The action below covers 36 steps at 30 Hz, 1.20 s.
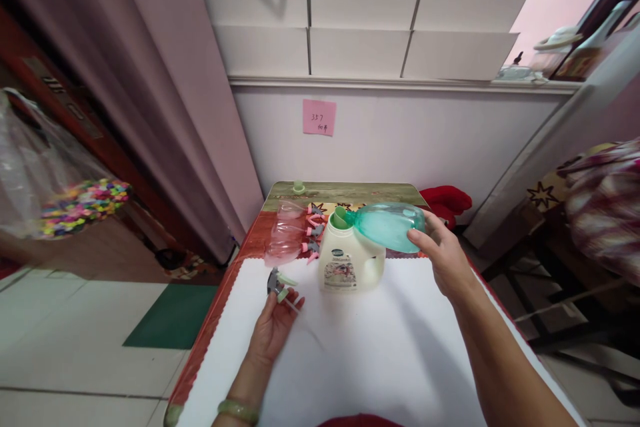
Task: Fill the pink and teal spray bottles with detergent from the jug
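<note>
My right hand (440, 250) is closed around the base end of a clear green spray bottle (390, 227), which lies tilted almost on its side. Its neck points left, at the green spout (341, 217) in the mouth of a cream detergent jug (345, 263); whether they touch I cannot tell. The jug stands upright on the white mat. Lower left, my left hand (275, 323) grips a grey and light green trigger sprayer head (277, 285), its thin dip tube pointing down to the right.
Pink spray bottles (287, 233) with grey and pink triggers lie behind the jug's left side. A light green cap (299, 187) sits at the table's far edge. The white mat (370, 360) covers the near table. A red cloth item (445, 203) is beyond the right corner.
</note>
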Each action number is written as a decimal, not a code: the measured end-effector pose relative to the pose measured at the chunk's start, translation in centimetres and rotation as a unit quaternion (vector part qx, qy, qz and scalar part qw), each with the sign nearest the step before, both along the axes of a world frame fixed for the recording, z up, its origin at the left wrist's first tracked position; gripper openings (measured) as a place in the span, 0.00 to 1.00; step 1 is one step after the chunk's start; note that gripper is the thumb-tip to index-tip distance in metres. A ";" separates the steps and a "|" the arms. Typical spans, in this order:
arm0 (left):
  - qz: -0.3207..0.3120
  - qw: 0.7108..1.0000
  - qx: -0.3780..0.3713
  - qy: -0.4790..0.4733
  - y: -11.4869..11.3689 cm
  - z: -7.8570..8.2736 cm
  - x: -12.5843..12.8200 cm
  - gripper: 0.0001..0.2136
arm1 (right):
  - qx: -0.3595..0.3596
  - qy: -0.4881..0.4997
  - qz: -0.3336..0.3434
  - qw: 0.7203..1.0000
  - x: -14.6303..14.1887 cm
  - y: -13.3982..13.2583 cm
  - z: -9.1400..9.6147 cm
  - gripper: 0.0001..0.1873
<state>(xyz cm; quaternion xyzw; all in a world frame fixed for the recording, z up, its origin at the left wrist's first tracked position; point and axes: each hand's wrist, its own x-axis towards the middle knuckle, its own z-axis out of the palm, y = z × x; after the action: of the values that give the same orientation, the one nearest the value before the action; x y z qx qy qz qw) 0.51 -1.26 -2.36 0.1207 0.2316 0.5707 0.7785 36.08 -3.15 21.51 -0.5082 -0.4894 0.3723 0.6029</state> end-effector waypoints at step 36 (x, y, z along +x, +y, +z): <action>-0.006 1.000 0.007 -0.007 -0.1 0.0 0.0 0.10 | -0.010 -0.019 -0.012 1.000 -0.2 0.0 1.1 0.32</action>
<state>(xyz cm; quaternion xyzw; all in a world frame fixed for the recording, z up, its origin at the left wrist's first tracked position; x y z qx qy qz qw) 0.52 -1.34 -2.37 0.1235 0.2210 0.5689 0.7825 35.88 -3.12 22.61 -0.5271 -0.4906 0.3603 0.5931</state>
